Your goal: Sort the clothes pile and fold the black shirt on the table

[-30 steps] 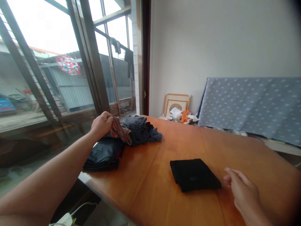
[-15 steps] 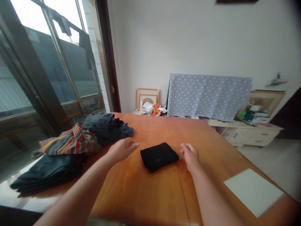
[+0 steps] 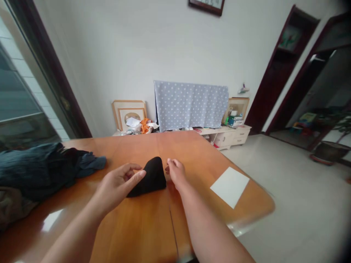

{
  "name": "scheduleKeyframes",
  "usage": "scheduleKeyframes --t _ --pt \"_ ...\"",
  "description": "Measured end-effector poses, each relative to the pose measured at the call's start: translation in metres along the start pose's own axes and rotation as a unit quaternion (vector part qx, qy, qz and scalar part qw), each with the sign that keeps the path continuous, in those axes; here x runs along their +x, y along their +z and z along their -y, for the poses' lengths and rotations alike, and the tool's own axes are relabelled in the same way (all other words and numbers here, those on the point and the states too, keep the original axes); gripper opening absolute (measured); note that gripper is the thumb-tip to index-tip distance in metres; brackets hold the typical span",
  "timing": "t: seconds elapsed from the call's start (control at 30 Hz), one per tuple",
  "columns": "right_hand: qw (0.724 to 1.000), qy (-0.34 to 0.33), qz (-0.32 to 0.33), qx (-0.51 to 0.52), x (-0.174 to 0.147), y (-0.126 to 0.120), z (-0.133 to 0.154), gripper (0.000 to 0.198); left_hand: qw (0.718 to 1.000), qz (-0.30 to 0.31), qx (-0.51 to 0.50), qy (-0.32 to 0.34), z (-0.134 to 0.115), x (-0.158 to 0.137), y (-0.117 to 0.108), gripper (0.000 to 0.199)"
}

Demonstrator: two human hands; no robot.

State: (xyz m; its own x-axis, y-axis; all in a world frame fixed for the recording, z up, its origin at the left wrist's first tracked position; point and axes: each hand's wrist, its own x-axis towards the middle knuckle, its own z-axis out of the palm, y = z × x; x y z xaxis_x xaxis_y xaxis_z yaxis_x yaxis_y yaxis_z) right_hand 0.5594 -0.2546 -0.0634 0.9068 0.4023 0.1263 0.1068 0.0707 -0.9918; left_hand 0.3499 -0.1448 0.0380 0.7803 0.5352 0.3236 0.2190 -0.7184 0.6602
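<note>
A black folded cloth (image 3: 153, 177) rests on the wooden table (image 3: 137, 226) between my hands. Its far side bulges up, and its left part is hidden behind my left hand. My left hand (image 3: 120, 180) is at the cloth's left side, thumb and forefinger loosely curved and a little apart, with the thumb tip overlapping the cloth's edge in view. No grip on the cloth shows. Close to the right edge of the cloth is my right hand (image 3: 177, 173), its fingers curled in with nothing visible in them.
Dark blue clothes (image 3: 41, 164) lie heaped at the table's left. A white sheet (image 3: 230, 187) lies near the right edge. Against the wall are a low white cabinet (image 3: 233, 137), a dotted grey-blue cover (image 3: 192, 106) and framed pictures (image 3: 130, 109). A potted plant (image 3: 329, 151) stands far right.
The view has turned right, showing a doorway and plant. My left hand has come in against the cloth, and my right hand is closer to it. The cloth, flat before, now bulges upward.
</note>
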Motion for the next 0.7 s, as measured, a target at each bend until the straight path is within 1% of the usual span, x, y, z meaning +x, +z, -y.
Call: scheduleKeyframes --t 0.03,0.1,0.13,0.17,0.2,0.27,0.33,0.43,0.47,0.5,0.53,0.6,0.7 --pt "1.0 -0.003 -0.014 0.001 0.001 -0.002 0.0 0.035 0.999 -0.013 -0.042 -0.008 -0.001 0.002 0.003 0.046" --pt "0.999 -0.01 -0.036 0.002 0.004 -0.007 0.0 0.034 0.993 -0.073 -0.083 -0.046 0.007 0.007 0.012 0.049" --pt "0.999 -0.013 -0.041 0.0 0.005 -0.009 0.001 0.033 0.988 -0.108 -0.081 -0.073 0.016 0.011 0.018 0.049" --pt "0.999 -0.016 -0.041 -0.004 0.006 -0.011 0.001 0.032 0.985 -0.123 -0.071 -0.097 0.026 0.014 0.025 0.048" --pt "0.999 -0.021 -0.038 -0.007 0.006 -0.012 0.002 0.031 0.984 -0.124 -0.053 -0.114 0.037 0.017 0.031 0.045" --pt "0.999 -0.037 -0.013 -0.033 0.005 -0.012 0.002 0.029 0.988 -0.091 -0.003 -0.121 0.057 0.02 0.044 0.039" --pt "0.994 -0.062 0.03 -0.089 0.0 -0.011 0.002 0.028 0.993 -0.038 0.062 -0.093 0.071 0.019 0.053 0.034" --pt "0.971 -0.102 0.1 -0.19 -0.009 -0.007 0.001 0.037 0.984 0.017 0.169 -0.049 0.082 0.014 0.059 0.035" --pt "0.963 -0.11 0.12 -0.214 -0.012 -0.005 0.0 0.038 0.979 0.024 0.197 -0.047 0.083 0.012 0.058 0.038" --pt "0.956 -0.115 0.14 -0.229 -0.014 -0.004 0.0 0.033 0.975 0.029 0.215 -0.049 0.085 0.011 0.057 0.04" --pt "0.953 -0.116 0.158 -0.232 -0.015 -0.003 0.0 0.025 0.972 0.035 0.226 -0.051 0.086 0.01 0.055 0.039" --pt "0.959 -0.11 0.171 -0.197 -0.016 -0.001 0.003 0.014 0.971 0.046 0.232 -0.047 0.089 0.01 0.052 0.03" --pt "0.984 -0.079 0.149 -0.061 -0.015 0.0 0.011 0.011 0.976 0.037 0.208 -0.045 0.097 0.013 0.049 0.018"
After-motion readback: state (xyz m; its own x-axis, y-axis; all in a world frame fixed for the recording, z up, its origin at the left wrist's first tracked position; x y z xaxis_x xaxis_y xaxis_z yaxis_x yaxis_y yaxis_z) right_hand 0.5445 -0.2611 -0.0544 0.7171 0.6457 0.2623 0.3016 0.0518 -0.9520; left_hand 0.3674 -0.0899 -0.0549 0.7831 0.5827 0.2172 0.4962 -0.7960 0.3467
